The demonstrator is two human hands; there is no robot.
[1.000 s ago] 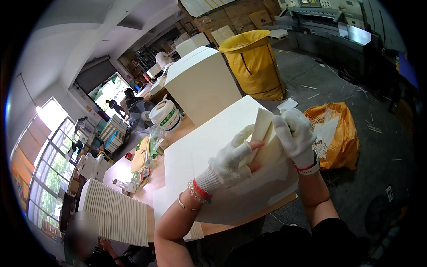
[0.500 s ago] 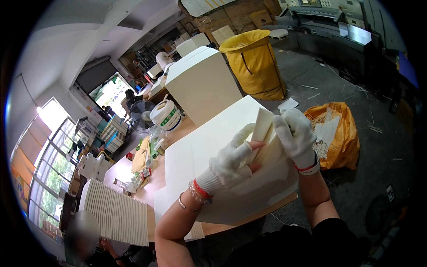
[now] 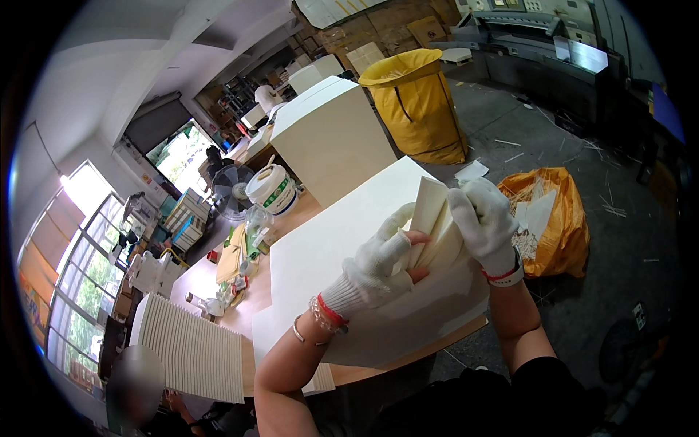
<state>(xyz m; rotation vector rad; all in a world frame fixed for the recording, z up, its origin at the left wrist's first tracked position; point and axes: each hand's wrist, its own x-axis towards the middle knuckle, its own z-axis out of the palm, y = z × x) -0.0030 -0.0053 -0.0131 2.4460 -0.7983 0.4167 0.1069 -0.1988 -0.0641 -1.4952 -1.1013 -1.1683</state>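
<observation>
Fingers of both gloved hands, left hand (image 3: 378, 262) and right hand (image 3: 486, 226), pinch a folded cream sheet (image 3: 435, 226) above the paper stack (image 3: 328, 247); light, flexible, easily creased, best held along the edges.

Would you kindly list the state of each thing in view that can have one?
Folded cream sheet: bent double, held upright by both hands.
Left hand: gloved, fingertips bare, gripping the sheet.
Right hand: gloved, closed on the sheet.
Yellow bin bag: open, standing.
Orange bag: open, holding scraps.
</observation>
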